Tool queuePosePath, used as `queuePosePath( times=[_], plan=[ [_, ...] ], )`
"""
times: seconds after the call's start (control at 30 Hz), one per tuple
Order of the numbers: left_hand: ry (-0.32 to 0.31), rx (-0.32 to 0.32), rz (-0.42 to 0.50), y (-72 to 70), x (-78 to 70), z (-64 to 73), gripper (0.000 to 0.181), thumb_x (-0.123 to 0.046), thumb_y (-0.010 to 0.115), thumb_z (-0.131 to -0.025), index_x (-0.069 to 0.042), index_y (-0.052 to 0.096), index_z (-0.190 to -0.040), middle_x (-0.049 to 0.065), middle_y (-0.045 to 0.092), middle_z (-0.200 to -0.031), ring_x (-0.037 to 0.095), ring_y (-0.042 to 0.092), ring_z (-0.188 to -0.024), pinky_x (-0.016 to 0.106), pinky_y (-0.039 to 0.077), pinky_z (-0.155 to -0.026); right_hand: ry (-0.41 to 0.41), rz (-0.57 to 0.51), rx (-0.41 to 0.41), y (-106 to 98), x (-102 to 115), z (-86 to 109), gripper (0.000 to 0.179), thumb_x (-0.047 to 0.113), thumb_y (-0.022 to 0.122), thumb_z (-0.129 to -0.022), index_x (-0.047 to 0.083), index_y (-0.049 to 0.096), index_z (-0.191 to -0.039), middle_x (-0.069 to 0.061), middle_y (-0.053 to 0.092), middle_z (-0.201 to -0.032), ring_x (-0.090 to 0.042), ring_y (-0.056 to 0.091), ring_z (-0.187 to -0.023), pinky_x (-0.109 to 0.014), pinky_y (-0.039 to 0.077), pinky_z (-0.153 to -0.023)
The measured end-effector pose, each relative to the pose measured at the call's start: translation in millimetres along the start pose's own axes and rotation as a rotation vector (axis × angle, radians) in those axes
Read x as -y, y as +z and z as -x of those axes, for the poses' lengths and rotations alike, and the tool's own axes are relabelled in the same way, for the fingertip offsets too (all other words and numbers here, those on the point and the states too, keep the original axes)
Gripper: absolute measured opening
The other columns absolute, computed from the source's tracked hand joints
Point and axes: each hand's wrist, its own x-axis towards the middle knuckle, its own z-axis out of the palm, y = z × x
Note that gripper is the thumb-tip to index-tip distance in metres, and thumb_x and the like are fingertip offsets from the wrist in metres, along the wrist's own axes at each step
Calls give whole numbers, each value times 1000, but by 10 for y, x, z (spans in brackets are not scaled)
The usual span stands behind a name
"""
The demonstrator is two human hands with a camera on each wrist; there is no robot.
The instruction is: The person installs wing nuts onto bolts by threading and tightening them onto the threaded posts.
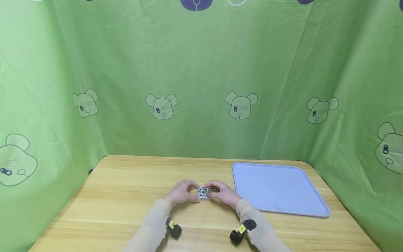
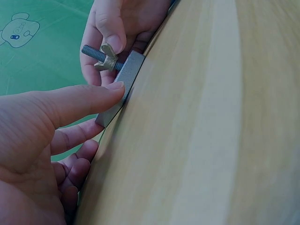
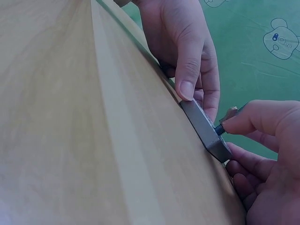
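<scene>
A small grey-white square metal block point(image 2: 130, 71) with round holes on its top face rests on the wooden table between both hands. A threaded bolt point(image 2: 93, 52) stands up from it, with a brass-coloured wing nut point(image 2: 109, 63) partway along the thread. My left hand point(image 1: 182, 193) grips the block's left side between thumb and fingers. On the other side, my right hand point(image 1: 224, 194) pinches the wing nut with its thumb and forefinger. In the right wrist view, the right thumb hides most of the wing nut point(image 3: 230, 113).
A pale blue-violet tray point(image 1: 280, 187) lies on the table to the right of the right hand. The wooden table point(image 1: 132, 185) extends to the left and in front. A green curtain point(image 1: 201, 133) with bear-head prints surrounds the table's back and sides.
</scene>
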Motion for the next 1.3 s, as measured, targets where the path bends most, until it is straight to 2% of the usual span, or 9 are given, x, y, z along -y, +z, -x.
queuePosePath(
  times=[0.27, 0.57, 0.73, 0.83, 1.0, 1.17, 1.3],
  plan=[
    [3, 0, -1, -7, -16, 10, 51, -31, 85, -66, -19, 67, -112, 3, 60, -109, 20, 47, -101, 46, 38, -91, 2, -1, -14, 0, -6, 8, 20, 10, 67, -83, 5, 66, -103, -13, 62, -123, -26, 55, -117, -49, 39, -106],
    [3, 4, 1, -7, -26, 13, 51, -31, 84, -67, -18, 66, -113, 4, 60, -111, 21, 48, -103, 48, 38, -92, 39, 38, -70, 11, -6, -10, 21, 14, 73, -82, 4, 66, -100, -14, 63, -121, -18, 58, -106, -34, 44, -97],
    [0, 5, -6, -9, -28, 14, 51, -32, 84, -67, -19, 66, -114, 5, 60, -112, 22, 48, -104, 49, 38, -93, 26, 32, -93, 26, 17, -10, 23, 13, 76, -81, 1, 62, -95, -16, 64, -119, -21, 60, -105, -39, 46, -97],
    [1, 6, -9, -8, -26, 16, 52, -31, 84, -67, -18, 66, -114, 5, 60, -111, 22, 48, -103, 49, 38, -93, 29, 37, -83, 24, 24, -9, 26, 15, 75, -81, 2, 63, -101, -15, 64, -117, -21, 58, -106, -40, 44, -97],
    [2, 3, -13, -3, -16, 13, 52, -31, 85, -67, -18, 66, -114, 4, 60, -110, 21, 48, -102, 48, 38, -92, 56, 8, -52, -1, 35, -7, 27, 18, 64, -89, 4, 63, -112, -13, 63, -117, -18, 55, -108, -39, 40, -100],
    [1, 0, -14, 1, -9, 8, 52, -32, 85, -66, -18, 67, -113, 4, 60, -110, 21, 48, -101, 47, 38, -92, 70, -26, -52, -17, 47, -7, 27, 12, 50, -90, 2, 64, -111, -14, 63, -119, -18, 54, -110, -39, 37, -101],
    [2, -2, -5, 1, -8, 4, 52, -31, 85, -66, -19, 67, -113, 4, 60, -109, 21, 48, -100, 47, 38, -91, 63, -23, -60, -19, 48, -8, 27, 8, 46, -91, 2, 64, -109, -14, 63, -120, -21, 54, -113, -41, 37, -101]
  ],
)
